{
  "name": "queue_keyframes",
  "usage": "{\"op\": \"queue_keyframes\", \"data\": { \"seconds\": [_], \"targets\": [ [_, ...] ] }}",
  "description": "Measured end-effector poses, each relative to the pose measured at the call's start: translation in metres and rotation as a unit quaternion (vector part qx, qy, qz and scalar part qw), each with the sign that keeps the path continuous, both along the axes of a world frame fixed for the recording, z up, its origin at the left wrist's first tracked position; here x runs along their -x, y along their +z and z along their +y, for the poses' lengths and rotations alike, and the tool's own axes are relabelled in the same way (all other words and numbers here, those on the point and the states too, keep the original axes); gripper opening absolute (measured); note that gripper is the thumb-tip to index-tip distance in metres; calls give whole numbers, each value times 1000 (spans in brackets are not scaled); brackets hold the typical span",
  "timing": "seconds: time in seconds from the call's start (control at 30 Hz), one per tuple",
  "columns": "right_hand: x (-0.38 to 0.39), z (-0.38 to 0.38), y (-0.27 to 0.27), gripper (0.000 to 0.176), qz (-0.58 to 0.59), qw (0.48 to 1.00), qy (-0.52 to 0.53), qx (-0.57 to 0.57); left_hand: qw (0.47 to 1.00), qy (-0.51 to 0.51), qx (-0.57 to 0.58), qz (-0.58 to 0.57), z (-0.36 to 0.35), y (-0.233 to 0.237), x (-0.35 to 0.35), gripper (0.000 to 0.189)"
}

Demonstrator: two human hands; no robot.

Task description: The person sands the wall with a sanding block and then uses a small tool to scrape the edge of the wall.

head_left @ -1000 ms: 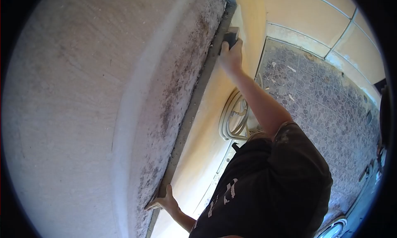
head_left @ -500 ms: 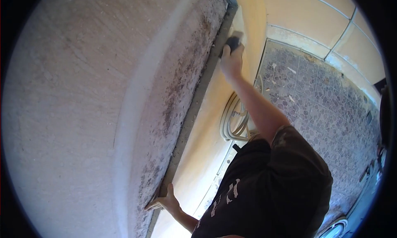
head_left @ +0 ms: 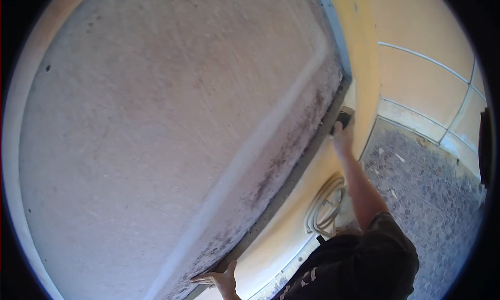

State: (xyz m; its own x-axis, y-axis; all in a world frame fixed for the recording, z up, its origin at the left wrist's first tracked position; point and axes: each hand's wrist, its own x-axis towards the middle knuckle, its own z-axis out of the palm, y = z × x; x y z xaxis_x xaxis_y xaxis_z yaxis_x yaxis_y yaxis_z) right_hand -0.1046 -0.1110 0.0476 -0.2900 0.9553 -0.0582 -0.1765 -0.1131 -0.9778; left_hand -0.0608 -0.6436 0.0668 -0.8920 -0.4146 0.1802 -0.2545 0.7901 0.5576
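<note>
My right hand [head_left: 342,138] grips a small dark block-like hand tool [head_left: 344,117] near the far end of the grey ledge [head_left: 294,180]. The tool lies against the edge where the ledge meets the yellow wall face [head_left: 307,170]; its exact kind is too small and blurred to tell. Lower down, my left hand [head_left: 223,282] is open with spread fingers, resting over the ledge and touching the base of the stained plaster wall [head_left: 208,159]. Dark mottled patches [head_left: 273,170] run along that wall's bottom, just above the ledge.
A coiled pale hose [head_left: 325,206] hangs beside the yellow face, close to my body. Below, a stone-patterned floor [head_left: 427,196] carries scattered pale scraps. A tiled wall [head_left: 422,81] stands at the right, and a blue-grey frame strip [head_left: 333,24] meets the ledge's far end.
The view has shifted, so the wall and hands appear lower and further right. My right hand still holds the dark tool near the ledge's far end; my left hand stays on the ledge.
</note>
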Motion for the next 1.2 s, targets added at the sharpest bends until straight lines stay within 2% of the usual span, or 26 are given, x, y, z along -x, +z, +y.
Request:
{"op": "queue_keyframes", "data": {
  "seconds": [0.07, 0.13, 0.17, 0.2, 0.27, 0.3, 0.33, 0.37, 0.47, 0.53, 0.57, 0.6, 0.63, 0.7, 0.77, 0.83, 0.87, 0.93, 1.0, 1.03, 1.07, 1.1, 1.17, 1.2],
  "targets": [
    [27, -53, -69, 74, -91, 959, -139, -229, 1000, -4, 1, 17, -3, -1, 1, 166],
    [5, -150, -63, 72, -17, 985, -67, -160, 1000, 6, 1, 0, 2, 5, -1, 168],
    [-2, -185, -75, 72, 18, 979, -41, -200, 1000, 26, -12, -1, 7, 9, -1, 170],
    [-5, -194, -75, 71, 113, 979, -9, -167, 999, 28, -5, -25, 13, 17, -4, 167],
    [8, -131, -68, 70, 53, 980, -45, -185, 1000, 13, 2, -27, 3, 8, 1, 164],
    [20, -84, -62, 65, 16, 985, -88, -147, 1000, 9, -8, -17, -1, 4, 1, 162],
    [17, -37, -41, 64, 2, 991, -78, -109, 999, 19, 2, -37, 8, 12, -2, 159],
    [27, 6, -44, 63, -63, 975, -134, -167, 999, 19, 9, -45, 4, 11, -2, 159],
    [33, 11, -35, 65, -106, 962, -188, -165, 1000, 1, -6, -25, -4, 4, 2, 158],
    [21, -72, -37, 67, -38, 972, -130, -191, 1000, 3, -15, -15, 2, 6, 1, 157],
    [6, -122, -41, 69, 42, 992, -18, -116, 1000, 9, -22, -7, 4, 7, 2, 157],
    [-4, -172, -46, 71, 149, 984, 19, -97, 1000, 5, -21, -2, -1, 4, 4, 157],
    [-7, -188, -40, 73, 116, 983, 5, -141, 1000, 4, -13, -2, 1, 8, 4, 157],
    [-13, -152, -28, 72, 110, 992, 41, -54, 999, 16, -21, -36, 6, 13, 4, 157],
    [16, -67, -30, 72, -26, 981, -101, -162, 999, 17, -18, -28, 0, 7, 4, 158],
    [22, 5, -26, 71, -44, 986, -96, -126, 999, 11, -8, -35, 4, 12, 2, 158],
    [20, -2, -26, 71, -51, 986, -91, -127, 999, 17, -2, -31, 2, 10, 3, 159],
    [21, -16, -15, 70, 15, 987, -144, -64, 1000, 14, -10, -23, 2, 8, 1, 157],
    [16, -89, -48, 70, 69, 986, -75, -130, 1000, 8, -24, -8, 6, 9, 4, 157],
    [14, -132, -66, 70, 75, 980, -78, -169, 999, 11, -27, -18, 5, 8, 5, 156],
    [5, -162, -64, 69, 96, 990, -41, -99, 999, 14, -25, -30, 3, 10, 3, 155],
    [6, -153, -61, 69, 100, 990, -46, -92, 999, 10, -18, -25, 3, 14, 3, 155],
    [10, -90, -53, 69, 20, 993, -61, -98, 999, 15, -29, -24, 9, 14, 1, 156],
    [11, -42, -42, 68, 15, 997, -51, -48, 999, 21, -25, -21, 8, 13, 1, 156]
  ]
}}
